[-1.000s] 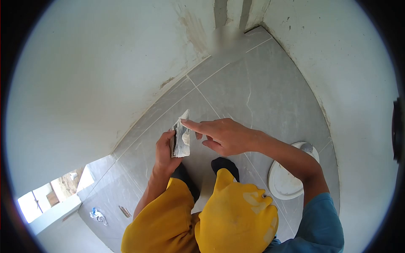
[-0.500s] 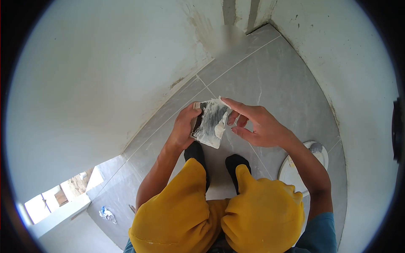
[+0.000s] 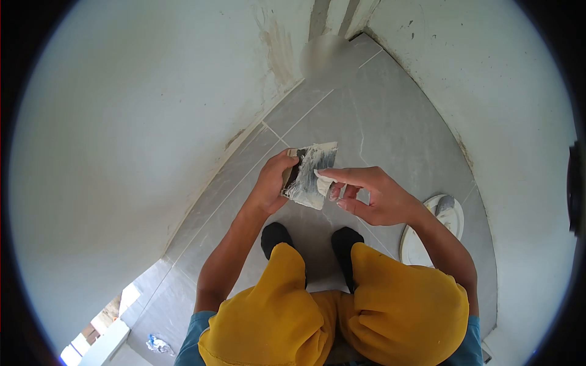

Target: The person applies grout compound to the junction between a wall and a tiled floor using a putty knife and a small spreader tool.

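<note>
Paste-smeared plate point(image 3: 312, 174): up in front of the person, above the tiled floor point(image 3: 397, 122), tilted, coated face partly toward the camera. Left grip point(image 3: 274, 182) clenched on its dark side, thumb over the face. Right grip point(image 3: 379, 194) released, index finger extended to a lump of pale paste point(image 3: 323, 184) at the opposite edge, other fingers bent beside it.

Risks, judged, largest item first:
1. Plate. Could twist or slip; it is borne from one side only, and a firm push at the far edge would act as a lever. Wet paste under the thumb would worsen this.
2. Lump. Could drop onto the floor or the yellow trousers point(image 3: 262, 305), since it sits at the edge above them; cause: loose mass, little support beneath.
3. Fingertip. Could be nicked if the edge beneath the paste is thin or sharp; sharpness not determinable.

Obscured, largest first:
- Far corner: a blurred patch point(image 3: 329, 56) covers part of it.
- White disc point(image 3: 415, 249): partly behind the right forearm; lid or shallow dish, uncertain. The grey item point(image 3: 444, 204) on it is unidentified.
- Crumpled item point(image 3: 160, 344), lower left: material unclear.
- Left fingers behind the plate: hidden, hold there unverified.
</note>
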A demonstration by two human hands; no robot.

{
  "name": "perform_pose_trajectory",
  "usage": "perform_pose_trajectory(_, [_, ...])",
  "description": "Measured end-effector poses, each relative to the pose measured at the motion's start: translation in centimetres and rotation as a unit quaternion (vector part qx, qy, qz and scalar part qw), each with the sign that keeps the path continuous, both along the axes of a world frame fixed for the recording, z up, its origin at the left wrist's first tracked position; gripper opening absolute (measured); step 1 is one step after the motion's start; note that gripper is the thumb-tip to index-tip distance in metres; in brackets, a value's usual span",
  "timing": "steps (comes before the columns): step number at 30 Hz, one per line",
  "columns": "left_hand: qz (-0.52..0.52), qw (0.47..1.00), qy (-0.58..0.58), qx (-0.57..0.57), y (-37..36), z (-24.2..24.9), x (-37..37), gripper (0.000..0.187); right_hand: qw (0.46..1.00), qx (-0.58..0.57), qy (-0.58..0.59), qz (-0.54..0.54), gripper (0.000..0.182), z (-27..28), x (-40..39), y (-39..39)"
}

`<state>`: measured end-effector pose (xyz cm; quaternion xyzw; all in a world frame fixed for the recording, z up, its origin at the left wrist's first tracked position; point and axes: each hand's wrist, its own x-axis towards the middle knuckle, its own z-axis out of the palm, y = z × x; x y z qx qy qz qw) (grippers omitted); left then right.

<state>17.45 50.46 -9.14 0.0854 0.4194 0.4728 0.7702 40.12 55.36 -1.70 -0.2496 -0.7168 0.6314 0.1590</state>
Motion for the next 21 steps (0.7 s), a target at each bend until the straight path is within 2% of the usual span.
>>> perform_pose_trajectory(2, [-0.009,1.000,-0.021,0.009,0.3,-0.3,-0.4,0.024,0.988,0.120,-0.073,0.059,0.056,0.5,-0.7,0.0])
perform_pose_trajectory(3, [-0.009,1.000,-0.025,0.007,0.4,-0.3,-0.7,0.023,0.988,0.122,-0.079,0.057,0.056,0.7,-0.8,0.1])
perform_pose_trajectory(5, [-0.007,0.999,-0.023,0.023,0.1,0.1,-0.6,0.022,0.993,0.101,-0.011,0.061,0.058,1.1,0.5,-0.2])
perform_pose_trajectory(9, [-0.015,0.998,0.017,0.056,0.3,0.6,-2.2,0.021,0.994,0.096,-0.040,0.026,0.068,3.4,-0.8,0.1])
perform_pose_trajectory(11, [-0.028,0.996,0.026,0.080,0.5,0.8,-2.7,0.021,0.996,0.024,-0.086,0.007,0.071,4.7,-1.7,-0.1])
perform_pose_trajectory(12, [-0.030,0.994,0.017,0.100,0.4,1.1,-3.2,0.021,0.995,0.024,-0.092,0.004,0.071,5.4,-2.4,-0.3])
perform_pose_trajectory(14, [-0.037,0.992,0.015,0.123,0.2,2.2,-2.9,0.022,0.982,0.105,-0.158,0.004,0.073,5.9,-2.5,-1.0])
perform_pose_trajectory(15, [-0.028,0.994,-0.014,0.105,0.4,3.0,-2.8,0.022,0.982,0.107,-0.158,0.000,0.073,5.6,-2.4,-1.4])
perform_pose_trajectory(17, [-0.017,0.995,-0.038,0.090,0.4,4.2,-2.4,0.023,0.919,0.334,-0.209,0.005,0.071,4.5,-2.0,-2.0])
perform_pose_trajectory(18, [-0.011,0.995,-0.037,0.087,0.4,4.5,-2.4,0.023,0.919,0.336,-0.207,0.007,0.071,4.3,-1.8,-1.8])
perform_pose_trajectory(20, [0.001,0.996,-0.030,0.085,0.4,4.5,-2.3,0.023,0.878,0.446,-0.171,-0.022,0.067,3.9,-0.9,-1.1])
perform_pose_trajectory(21, [0.005,0.996,-0.013,0.085,0.2,4.3,-2.4,0.024,0.880,0.446,-0.163,-0.020,0.067,3.8,-0.5,-0.8])
